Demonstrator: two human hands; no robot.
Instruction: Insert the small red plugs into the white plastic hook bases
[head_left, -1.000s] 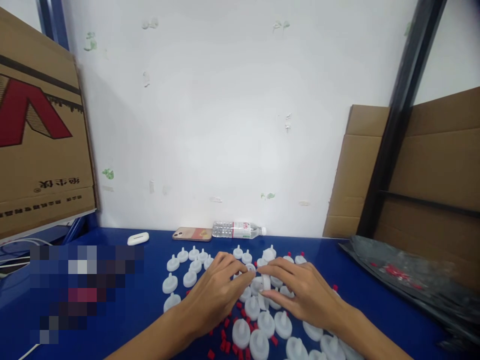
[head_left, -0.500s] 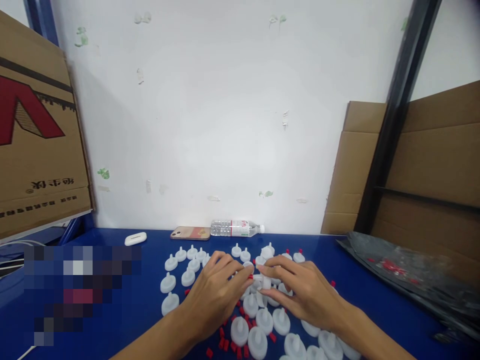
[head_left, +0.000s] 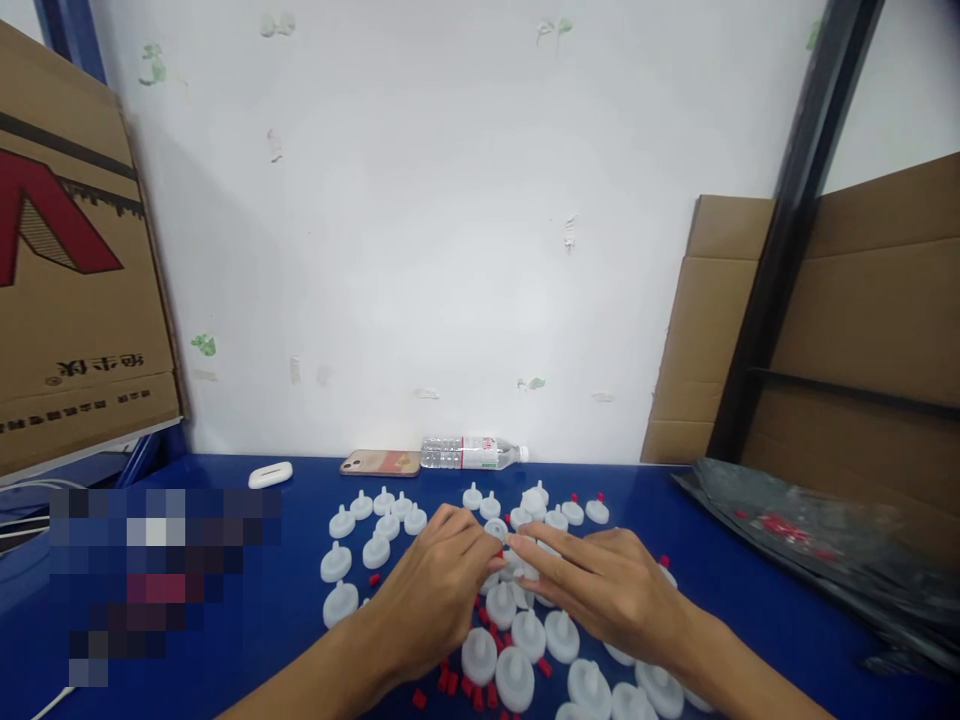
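Observation:
My left hand is closed, its thumb and fingertips pinching a small red tip cap. Facing it, my right hand curls round a white spouted cap, which its fingers now mostly cover. Both sets of fingertips nearly meet. Around and below them lie many white spouted caps, such as a white cap in front and a white cap to the left, most with the spout up. Loose red tip caps are scattered among them. A few white caps at the back right carry red tips.
On the blue table, a phone and a water bottle lie against the wall, with a white case to their left. A dark plastic bag holding red pieces is at right. Cardboard stands at left.
My right fingers have closed further over the white cap, hiding its body that showed before. The hands stay in about the same place; the view has shifted slightly.

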